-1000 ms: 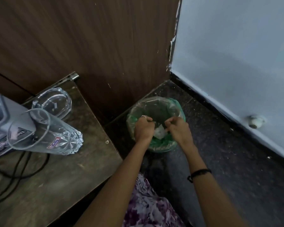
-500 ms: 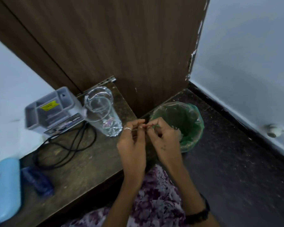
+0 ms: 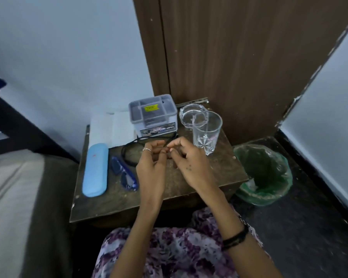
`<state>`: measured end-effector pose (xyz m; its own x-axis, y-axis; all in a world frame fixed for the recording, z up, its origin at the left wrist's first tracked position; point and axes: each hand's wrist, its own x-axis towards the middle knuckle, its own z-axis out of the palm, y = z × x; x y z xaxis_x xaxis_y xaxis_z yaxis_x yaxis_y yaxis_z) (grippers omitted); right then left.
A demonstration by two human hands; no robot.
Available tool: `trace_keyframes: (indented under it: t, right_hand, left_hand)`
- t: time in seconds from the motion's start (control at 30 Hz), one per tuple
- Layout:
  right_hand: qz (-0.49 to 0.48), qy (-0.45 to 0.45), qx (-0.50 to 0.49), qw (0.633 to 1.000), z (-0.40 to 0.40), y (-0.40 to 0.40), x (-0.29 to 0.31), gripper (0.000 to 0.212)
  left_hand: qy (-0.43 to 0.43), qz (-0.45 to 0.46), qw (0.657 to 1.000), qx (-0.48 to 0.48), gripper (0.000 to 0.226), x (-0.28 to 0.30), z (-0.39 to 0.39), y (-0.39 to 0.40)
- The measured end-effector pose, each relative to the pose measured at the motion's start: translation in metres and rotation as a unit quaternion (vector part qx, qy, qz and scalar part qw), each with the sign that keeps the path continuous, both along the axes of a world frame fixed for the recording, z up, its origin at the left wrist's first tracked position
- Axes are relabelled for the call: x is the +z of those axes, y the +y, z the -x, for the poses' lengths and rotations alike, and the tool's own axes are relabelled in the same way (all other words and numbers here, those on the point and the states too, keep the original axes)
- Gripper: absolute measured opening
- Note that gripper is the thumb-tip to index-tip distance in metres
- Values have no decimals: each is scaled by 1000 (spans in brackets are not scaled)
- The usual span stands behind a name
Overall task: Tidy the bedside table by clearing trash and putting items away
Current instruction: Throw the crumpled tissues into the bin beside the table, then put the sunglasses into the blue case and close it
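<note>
surface (image 3: 189, 183): dark wood, cluttered
hands: left hand (image 3: 152, 166) and right hand (image 3: 191, 163) loosely curled, seemingly holding nothing
next: lay sunglasses (image 3: 125, 174) in blue case (image 3: 95, 169), gently

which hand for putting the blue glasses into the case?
Probably left. The left hand hovers nearest the blue glasses and the light blue case. The right hand sits toward the drinking glass.
</note>
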<state>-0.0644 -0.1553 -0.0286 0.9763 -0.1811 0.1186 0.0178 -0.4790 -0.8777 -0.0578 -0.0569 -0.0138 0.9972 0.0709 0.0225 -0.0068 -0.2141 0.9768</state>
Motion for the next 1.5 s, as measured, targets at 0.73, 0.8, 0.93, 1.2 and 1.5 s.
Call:
trace_keyframes:
  t: [0.73, 0.8, 0.93, 1.2, 1.5]
  right_hand:
    - [176, 48, 8, 983, -30, 44, -55, 26]
    - [157, 47, 20, 986, -30, 51, -54, 24]
    - [113, 26, 44, 992, -31, 72, -48, 20]
    - [120, -6, 108, 987, -41, 115, -36, 19]
    - [113, -16, 111, 987, -40, 115, -38, 18]
  left_hand:
    - [-14, -245, 969, -36, 38, -58, -24, 57]
    - [-11, -233, 972, -22, 37, -57, -23, 62]
    - [-40, -267, 963, 11, 34, -58, -25, 79]
    - [-41, -433, 893, 111, 46, -70, -28, 121]
    - [9, -401, 903, 152, 59, -74, -34, 140]
